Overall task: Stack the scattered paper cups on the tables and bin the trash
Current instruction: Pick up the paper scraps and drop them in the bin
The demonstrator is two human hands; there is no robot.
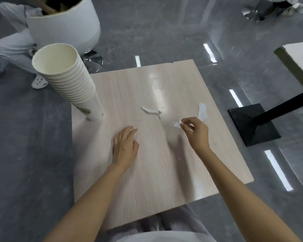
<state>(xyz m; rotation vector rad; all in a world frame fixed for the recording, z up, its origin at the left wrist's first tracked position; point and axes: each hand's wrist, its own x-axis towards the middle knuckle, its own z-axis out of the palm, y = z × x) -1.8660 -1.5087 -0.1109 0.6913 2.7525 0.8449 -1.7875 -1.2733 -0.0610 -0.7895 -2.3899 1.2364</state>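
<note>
Grey floor (33, 154) surrounds the pale worktop (147, 172); the stack of paper cups (72, 81) stands at its far left corner. My right hand (197, 132) pinches a paper scrap (176, 124); my left hand (125, 145) lies loosely spread, holding nothing.

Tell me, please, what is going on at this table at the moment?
A person is clearing trash from a wooden table. Their right hand pinches a small white paper scrap, while the left hand is open over the tabletop, holding nothing. A curled scrap and a longer scrap lie just beyond the hands. A tall cup stack stands at the far left corner.
</note>
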